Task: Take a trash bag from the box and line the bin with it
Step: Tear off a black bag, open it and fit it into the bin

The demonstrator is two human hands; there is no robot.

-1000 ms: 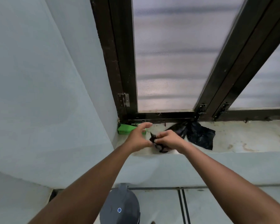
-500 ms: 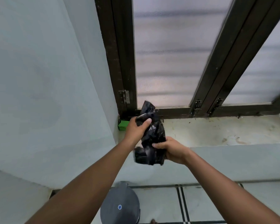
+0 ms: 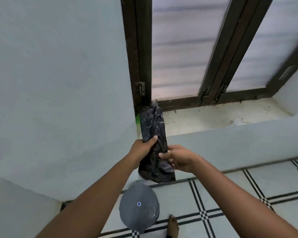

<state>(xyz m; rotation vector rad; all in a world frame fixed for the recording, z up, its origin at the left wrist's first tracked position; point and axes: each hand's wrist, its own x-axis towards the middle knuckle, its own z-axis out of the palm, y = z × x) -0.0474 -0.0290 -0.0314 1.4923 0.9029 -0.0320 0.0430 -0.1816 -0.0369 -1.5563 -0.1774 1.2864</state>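
A crumpled black trash bag point(image 3: 152, 122) hangs upright in front of me, held by both hands. My left hand point(image 3: 142, 148) grips its left edge near the middle. My right hand point(image 3: 178, 159) pinches its right edge a little lower. Directly below, on the floor, stands the grey bin point(image 3: 138, 207) with its round lid closed. Only a sliver of the green bag box point(image 3: 137, 118) shows on the window sill, behind the bag's top left.
The stained window sill point(image 3: 213, 117) runs to the right under dark-framed frosted windows point(image 3: 179, 48). A pale wall point(image 3: 58, 83) closes in on the left. My bare foot point(image 3: 172, 225) rests on the tiled floor point(image 3: 230, 194) just right of the bin.
The bag has come off the sill and been lifted clear of the box. It has been stretched out lengthwise, and both hands have drawn back toward me, above the bin.
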